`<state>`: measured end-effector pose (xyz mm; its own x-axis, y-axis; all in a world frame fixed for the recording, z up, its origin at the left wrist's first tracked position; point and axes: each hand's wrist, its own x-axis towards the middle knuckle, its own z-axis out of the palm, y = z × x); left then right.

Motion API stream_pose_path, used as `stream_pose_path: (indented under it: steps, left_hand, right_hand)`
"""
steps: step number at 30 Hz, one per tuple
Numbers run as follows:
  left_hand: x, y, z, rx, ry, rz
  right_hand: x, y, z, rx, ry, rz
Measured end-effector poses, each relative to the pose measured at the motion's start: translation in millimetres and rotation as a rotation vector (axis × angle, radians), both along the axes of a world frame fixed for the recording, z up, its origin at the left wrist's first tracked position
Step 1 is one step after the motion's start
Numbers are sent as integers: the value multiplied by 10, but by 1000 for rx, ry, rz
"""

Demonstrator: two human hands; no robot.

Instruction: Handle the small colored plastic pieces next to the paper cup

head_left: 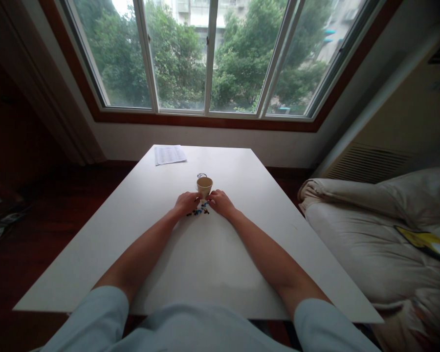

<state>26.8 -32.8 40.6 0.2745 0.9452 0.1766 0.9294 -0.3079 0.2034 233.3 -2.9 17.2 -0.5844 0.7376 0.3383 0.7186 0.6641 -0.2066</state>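
Note:
A tan cup [204,187] stands upright around the middle of the white table, its open mouth facing me. My left hand [187,201] lies at the cup's lower left, fingers bent inward and tips close to its base. From the other side, my right hand [223,202] reaches to the cup's lower right with its fingers drawn together. Whatever either hand's fingertips hold is too small to make out. Between the hands, just in front of the cup, several small blue and dark pieces [198,211] are scattered on the tabletop.
Behind the cup lies a thin, dark, looped item [201,175]. Printed sheets [170,154] rest at the far left of the white table [212,274]. A beige sofa [352,234] with a yellow-and-black item [425,242] is on the right. Windows [205,58] face me beyond the table.

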Motion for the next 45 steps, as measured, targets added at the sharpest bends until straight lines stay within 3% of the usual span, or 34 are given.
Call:
stream_pose_path:
  steps: [19,30,45]
  left_hand:
    - [-18,2,-31,0,-11,11]
    - [-29,20,-53,1,-26,9]
    - [-30,5,-18,-5,-27,13]
  right_hand:
    - [-18,-3,-41,24,-8,-51]
    - [5,-16,-55,14,43,19]
    - [-72,-92,82,30,-131,-23]
